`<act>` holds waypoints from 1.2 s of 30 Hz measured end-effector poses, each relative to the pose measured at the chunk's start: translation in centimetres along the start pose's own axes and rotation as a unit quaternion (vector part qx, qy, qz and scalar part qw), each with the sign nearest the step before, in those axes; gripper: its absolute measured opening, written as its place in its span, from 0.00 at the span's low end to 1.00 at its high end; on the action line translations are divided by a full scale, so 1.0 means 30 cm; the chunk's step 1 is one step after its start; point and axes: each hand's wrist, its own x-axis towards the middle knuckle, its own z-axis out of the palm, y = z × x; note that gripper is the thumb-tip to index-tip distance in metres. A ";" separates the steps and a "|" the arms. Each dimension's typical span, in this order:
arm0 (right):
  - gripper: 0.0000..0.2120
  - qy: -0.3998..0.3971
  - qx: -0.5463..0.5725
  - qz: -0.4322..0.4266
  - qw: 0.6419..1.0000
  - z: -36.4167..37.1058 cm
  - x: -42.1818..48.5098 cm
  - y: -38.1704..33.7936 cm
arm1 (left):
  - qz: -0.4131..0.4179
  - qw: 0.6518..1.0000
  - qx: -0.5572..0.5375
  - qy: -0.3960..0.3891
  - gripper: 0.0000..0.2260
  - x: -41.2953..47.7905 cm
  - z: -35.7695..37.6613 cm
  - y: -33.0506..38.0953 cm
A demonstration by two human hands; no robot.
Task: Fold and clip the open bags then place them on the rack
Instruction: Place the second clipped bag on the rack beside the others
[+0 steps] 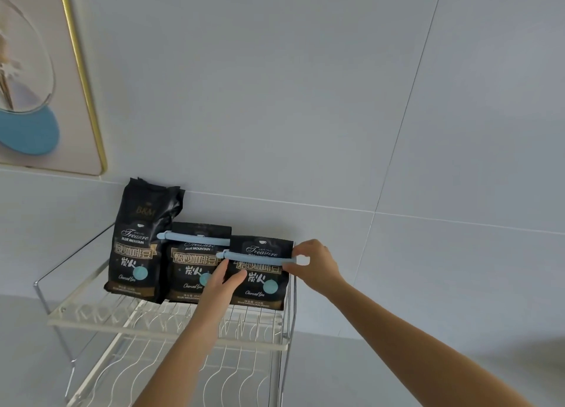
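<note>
Three black coffee bags stand on the upper shelf of a wire rack (171, 330). The tall left bag (137, 238) has an unfolded, unclipped top. The middle bag (191, 272) is folded down under a light blue clip (195, 238). The right bag (263, 281) is folded too, with a second blue clip (253, 257) across it. My left hand (221, 284) grips this right bag's lower left side. My right hand (315, 264) pinches the right end of its clip and the bag's top right corner.
The rack stands against a pale tiled wall, with a lower wire shelf (195, 376) below. A gold-framed picture (46, 76) hangs at the upper left. The right bag sits close to the rack's right edge (292, 315).
</note>
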 end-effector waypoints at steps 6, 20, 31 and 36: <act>0.15 0.001 -0.031 0.009 0.999 0.006 0.019 -0.012 | 0.017 0.996 0.088 0.014 0.13 0.041 0.016 0.007; 0.14 -0.048 -0.155 -0.049 0.985 0.011 0.046 -0.058 | 0.019 0.997 0.074 0.020 0.18 0.017 0.016 -0.004; 0.23 -0.021 -0.113 -0.074 0.991 0.025 0.040 -0.035 | 0.083 0.989 0.092 0.077 0.17 0.008 0.023 -0.020; 0.11 0.050 -0.149 -0.088 0.984 0.033 0.025 -0.032 | 0.172 0.933 0.315 0.040 0.24 -0.039 0.058 -0.055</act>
